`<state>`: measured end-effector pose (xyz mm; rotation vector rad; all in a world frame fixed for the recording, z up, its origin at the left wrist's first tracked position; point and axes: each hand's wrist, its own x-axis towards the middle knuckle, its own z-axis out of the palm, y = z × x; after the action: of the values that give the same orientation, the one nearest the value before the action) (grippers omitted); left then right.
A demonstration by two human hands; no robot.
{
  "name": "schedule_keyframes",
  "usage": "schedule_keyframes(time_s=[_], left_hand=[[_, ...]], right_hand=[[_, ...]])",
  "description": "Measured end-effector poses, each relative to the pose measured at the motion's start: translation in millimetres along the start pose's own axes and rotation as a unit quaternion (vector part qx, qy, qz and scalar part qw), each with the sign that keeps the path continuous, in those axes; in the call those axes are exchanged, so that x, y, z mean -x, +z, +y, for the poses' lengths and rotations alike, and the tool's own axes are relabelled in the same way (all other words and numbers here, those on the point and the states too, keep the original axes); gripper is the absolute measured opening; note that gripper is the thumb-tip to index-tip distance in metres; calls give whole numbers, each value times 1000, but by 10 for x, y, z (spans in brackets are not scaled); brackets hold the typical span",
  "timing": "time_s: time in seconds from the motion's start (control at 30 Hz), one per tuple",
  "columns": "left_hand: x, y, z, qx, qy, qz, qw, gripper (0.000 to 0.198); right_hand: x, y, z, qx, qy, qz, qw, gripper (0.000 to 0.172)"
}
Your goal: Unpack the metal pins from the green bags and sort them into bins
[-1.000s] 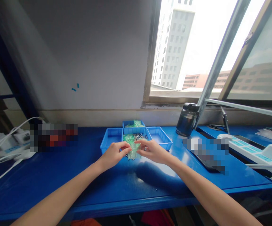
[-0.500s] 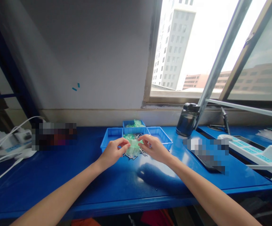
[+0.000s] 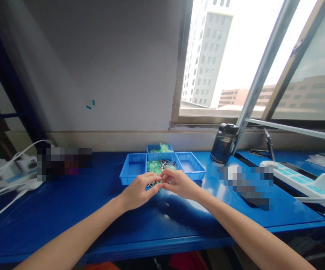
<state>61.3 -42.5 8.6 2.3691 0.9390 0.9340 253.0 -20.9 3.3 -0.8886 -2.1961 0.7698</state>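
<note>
My left hand (image 3: 138,191) and my right hand (image 3: 181,183) meet at the front of the blue trays, their fingertips nearly touching. Both are closed in a pinch on a small greenish clear plastic bag (image 3: 160,190); the fingers hide most of it. Just behind them, the middle blue tray holds green plastic bags (image 3: 153,166) and a heap of thin metal pins or screws (image 3: 166,164). Some metal pieces (image 3: 151,184) show beside my left fingers. More green bags (image 3: 164,148) lie in the tray at the back.
A left blue tray (image 3: 133,178) and a right blue tray (image 3: 193,174) flank the middle one. To the right stand a black bottle (image 3: 224,144) and a power strip (image 3: 297,178). Cables and another power strip (image 3: 16,174) lie at the left of the blue table (image 3: 100,217).
My hands have come closer together and moved slightly toward me. The bag, spread between them before, is now mostly covered by fingers. More of the middle tray shows.
</note>
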Motion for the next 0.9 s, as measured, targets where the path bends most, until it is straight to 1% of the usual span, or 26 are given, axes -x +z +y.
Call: schedule_keyframes(time_s=[0.1,0.17,0.23,0.3,0.37,0.43,0.53,0.67,0.77,0.83,0.9], left_hand=[[-2,-16,1,7,3,-4,1000,31],[-11,-22,-5,22,-10,4,1000,31],[-28,-22,-27,36,-37,34,998,28],[-51,-20,-63,51,-76,80,993,28],[-78,-20,-105,94,-119,100,983,32],[-103,-23,-143,168,-153,97,969,37],[-128,-29,-181,260,-181,87,945,44],[-135,-33,-196,304,-202,48,930,34],[-134,-35,-186,301,-194,44,932,32],[-134,-38,-173,285,-183,59,939,36],[-133,-45,-155,258,-177,72,947,37]], right_hand=[[-11,12,34,-8,7,27,1000,6],[-24,4,49,-23,19,46,999,5],[-42,-19,48,-69,44,59,995,4],[-61,-53,28,-136,68,71,986,6],[-76,-89,-2,-192,81,84,974,9],[-87,-119,-25,-222,87,93,967,12],[-96,-145,-24,-247,100,91,960,13],[-95,-155,6,-281,106,95,949,13],[-84,-157,7,-265,92,78,957,12],[-75,-156,2,-215,80,66,971,11],[-67,-155,3,-149,64,72,984,11]])
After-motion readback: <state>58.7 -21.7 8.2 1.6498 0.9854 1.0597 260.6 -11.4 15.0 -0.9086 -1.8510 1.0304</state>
